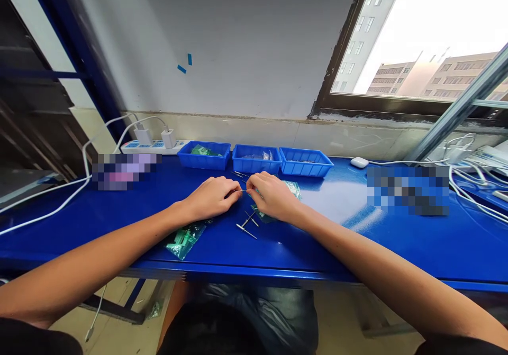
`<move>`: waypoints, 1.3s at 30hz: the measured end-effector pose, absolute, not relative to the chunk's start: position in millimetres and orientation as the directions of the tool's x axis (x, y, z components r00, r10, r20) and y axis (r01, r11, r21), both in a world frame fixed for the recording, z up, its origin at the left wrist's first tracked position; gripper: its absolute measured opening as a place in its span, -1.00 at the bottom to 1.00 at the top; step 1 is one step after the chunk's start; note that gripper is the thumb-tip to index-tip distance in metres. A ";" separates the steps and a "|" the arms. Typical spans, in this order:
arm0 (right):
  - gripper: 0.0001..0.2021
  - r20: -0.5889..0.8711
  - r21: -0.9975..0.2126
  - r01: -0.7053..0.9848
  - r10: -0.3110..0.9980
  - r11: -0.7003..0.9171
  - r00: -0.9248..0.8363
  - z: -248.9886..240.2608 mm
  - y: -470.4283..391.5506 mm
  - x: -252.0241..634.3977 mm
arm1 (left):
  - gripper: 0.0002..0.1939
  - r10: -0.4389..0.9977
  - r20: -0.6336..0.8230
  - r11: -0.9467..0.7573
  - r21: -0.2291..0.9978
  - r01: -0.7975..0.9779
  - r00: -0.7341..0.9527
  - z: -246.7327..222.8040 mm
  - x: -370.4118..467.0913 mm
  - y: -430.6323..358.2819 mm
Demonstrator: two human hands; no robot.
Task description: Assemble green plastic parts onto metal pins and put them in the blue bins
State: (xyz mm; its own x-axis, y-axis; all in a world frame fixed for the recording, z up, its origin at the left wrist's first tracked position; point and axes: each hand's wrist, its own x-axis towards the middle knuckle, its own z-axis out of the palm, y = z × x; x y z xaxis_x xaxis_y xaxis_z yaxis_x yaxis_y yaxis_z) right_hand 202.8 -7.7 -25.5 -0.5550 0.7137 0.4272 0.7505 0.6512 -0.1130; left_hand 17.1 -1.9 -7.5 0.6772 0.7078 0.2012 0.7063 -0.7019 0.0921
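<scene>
My left hand (216, 196) and my right hand (270, 193) meet over the middle of the blue table, fingertips pinched a short way apart. A thin, small piece (244, 190) spans the gap between them, too small to make out fully. Below my right hand lie several thin metal pins (246, 230), some crossed. One clear bag with green pieces (186, 240) rests under my left wrist; another greenish bag (294, 188) is partly covered by my right hand. More metal pins (239, 174) lie just beyond my fingers.
Three blue bins stand along the wall: the left bin (204, 163) holds green packets, the middle bin (256, 168) clear bags, the right bin (305, 170) small parts. A power strip (154, 147) with white cables is at the left, a white case (359, 162) at the right.
</scene>
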 end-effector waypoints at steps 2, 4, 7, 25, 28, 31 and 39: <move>-0.89 0.434 -0.125 0.748 0.714 0.652 -0.550 -24.8 -8.2 202.8 | -0.69 0.705 0.203 -0.704 0.091 0.704 0.679 -6.7 17.2 -2.4; -0.88 0.432 -0.139 0.749 0.720 0.648 -0.543 -23.4 -9.4 202.5 | -0.69 0.707 0.204 -0.703 0.101 0.704 0.677 -5.9 17.3 -3.1; -0.87 0.429 -0.163 0.748 0.729 0.643 -0.533 -21.2 -10.8 202.2 | -0.72 0.723 0.223 -0.687 0.135 0.714 0.653 -5.0 17.6 -4.2; -0.87 0.542 -0.167 0.720 0.673 0.673 -0.504 -19.9 -11.1 203.7 | -0.73 0.719 0.244 -0.693 0.190 0.695 0.650 -4.7 17.0 -4.6; -0.88 0.549 -0.161 0.721 0.668 0.674 -0.502 -19.5 -11.4 203.6 | -0.73 0.708 0.251 -0.704 0.186 0.685 0.660 -5.5 16.6 -4.1; -0.88 0.535 -0.166 0.728 0.681 0.665 -0.500 -19.2 -11.7 203.4 | -0.74 0.707 0.269 -0.704 0.187 0.685 0.654 -6.3 16.0 -3.3; -0.89 0.502 -0.153 0.734 0.692 0.661 -0.518 -21.9 -10.0 203.1 | -0.77 0.724 0.284 -0.687 0.213 0.694 0.629 -7.5 16.0 -2.7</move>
State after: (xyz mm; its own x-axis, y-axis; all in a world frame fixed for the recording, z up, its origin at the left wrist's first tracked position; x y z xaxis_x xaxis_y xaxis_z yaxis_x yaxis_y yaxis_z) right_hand 203.1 -10.0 -21.9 -0.5184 0.6923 0.5020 0.7345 0.6611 -0.1532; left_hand 16.0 -2.7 -7.5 0.6291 0.7235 0.2842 0.6945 -0.6874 0.2127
